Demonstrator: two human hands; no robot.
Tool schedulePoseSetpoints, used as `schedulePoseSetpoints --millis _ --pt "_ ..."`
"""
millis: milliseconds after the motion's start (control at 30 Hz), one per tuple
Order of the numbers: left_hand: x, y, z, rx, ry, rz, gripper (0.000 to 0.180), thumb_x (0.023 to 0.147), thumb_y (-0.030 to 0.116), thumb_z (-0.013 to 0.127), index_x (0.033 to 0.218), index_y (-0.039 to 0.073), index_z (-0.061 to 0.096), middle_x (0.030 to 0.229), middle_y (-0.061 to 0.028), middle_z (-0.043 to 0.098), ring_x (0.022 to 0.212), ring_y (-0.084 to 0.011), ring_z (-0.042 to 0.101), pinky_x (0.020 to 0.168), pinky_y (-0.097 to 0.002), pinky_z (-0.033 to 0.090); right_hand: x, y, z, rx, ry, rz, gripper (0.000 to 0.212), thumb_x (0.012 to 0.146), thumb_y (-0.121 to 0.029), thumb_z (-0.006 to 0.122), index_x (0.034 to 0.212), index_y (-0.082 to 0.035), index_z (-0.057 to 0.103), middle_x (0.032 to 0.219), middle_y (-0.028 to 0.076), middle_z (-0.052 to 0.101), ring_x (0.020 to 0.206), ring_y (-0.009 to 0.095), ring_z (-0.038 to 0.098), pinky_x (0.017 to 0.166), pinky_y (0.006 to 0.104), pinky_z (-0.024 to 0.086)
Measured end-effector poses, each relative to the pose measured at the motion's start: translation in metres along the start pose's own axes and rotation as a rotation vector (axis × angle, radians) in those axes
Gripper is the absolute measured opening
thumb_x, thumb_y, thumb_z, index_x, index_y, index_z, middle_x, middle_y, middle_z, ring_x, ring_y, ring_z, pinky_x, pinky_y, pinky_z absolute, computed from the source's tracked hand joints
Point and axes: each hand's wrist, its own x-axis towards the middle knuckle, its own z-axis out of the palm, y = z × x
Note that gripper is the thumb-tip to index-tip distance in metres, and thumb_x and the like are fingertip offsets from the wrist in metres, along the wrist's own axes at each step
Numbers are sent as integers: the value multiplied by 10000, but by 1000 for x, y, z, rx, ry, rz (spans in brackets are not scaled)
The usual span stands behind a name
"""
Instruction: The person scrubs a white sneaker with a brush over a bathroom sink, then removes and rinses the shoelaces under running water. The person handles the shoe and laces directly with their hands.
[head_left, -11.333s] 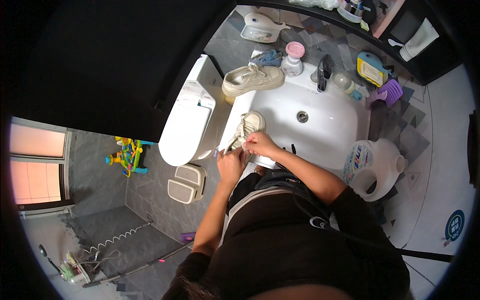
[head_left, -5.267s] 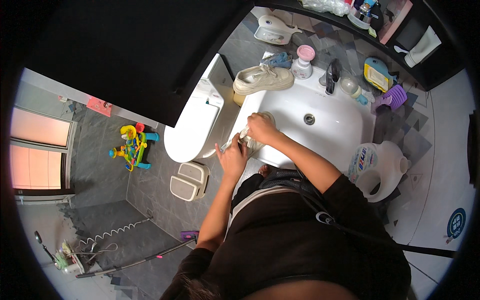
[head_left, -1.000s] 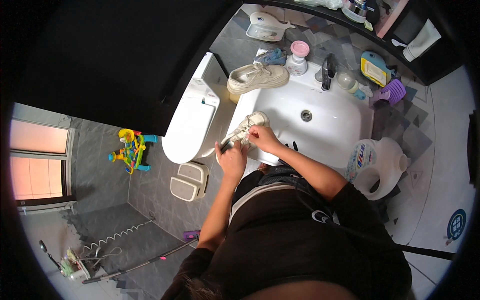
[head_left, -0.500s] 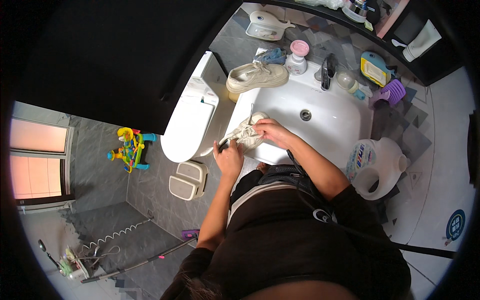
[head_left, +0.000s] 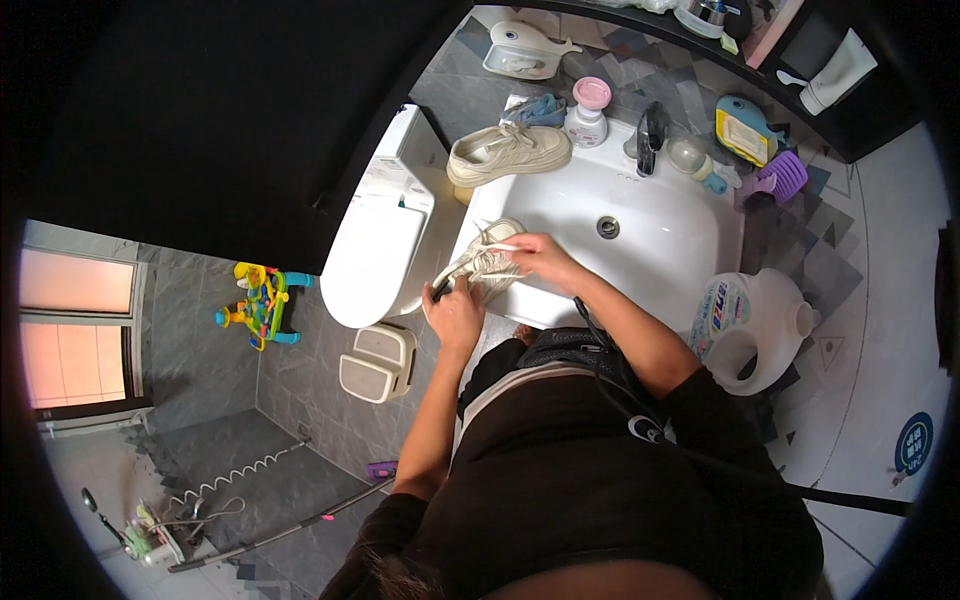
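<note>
A cream lace-up sneaker (head_left: 497, 236) lies at the left front rim of the white sink (head_left: 580, 205), its laces loose over the tongue. My right hand (head_left: 543, 258) pinches a pale shoelace (head_left: 496, 248) above the shoe's eyelets. At the shoe's near left side, my left hand (head_left: 456, 314) is closed at its edge; a small dark part shows by the fingers, and I cannot make out whether it belongs to the shoe. The matching sneaker (head_left: 510, 152) rests on the sink's far left corner, beside a blue cloth (head_left: 538, 110).
Behind the sink stand a pink-topped pump bottle (head_left: 588, 112) and the dark faucet (head_left: 650, 140). A large white detergent jug (head_left: 755, 330) is at the right. Left of the sink are a toilet (head_left: 372, 260), a step stool (head_left: 378, 362) and a colourful toy (head_left: 265, 305).
My right hand has drawn the shoelace slightly, so it now stretches across the shoe. My left hand stays at the shoe's side. The view has shifted a little.
</note>
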Motion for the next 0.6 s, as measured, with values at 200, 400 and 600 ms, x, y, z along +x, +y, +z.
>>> schedulePoseSetpoints --millis 200,400,600 --pt "2 -2 3 -7 -10 21 199 817 258 581 851 65 616 546 -151 595 543 -302 609 983 -432 325 -4 0 -20 -536 500 -37 223 748 -118 614 945 -20 648 819 160 647 702 273 629 673 327 495" --pt "5 1 0 17 -54 8 218 818 267 574 862 58 621 553 -155 598 543 -309 609 983 -430 327 0 7 -7 -772 675 -575 279 684 -93 653 951 -51 582 968 110 551 970 285 520 831 375 429" --pt "6 1 1 -14 -28 35 217 824 272 559 808 62 611 545 -159 595 536 -308 608 981 -430 326 -2 8 32 -1015 207 -632 113 676 -97 652 781 -68 621 945 63 525 981 254 473 865 361 400"
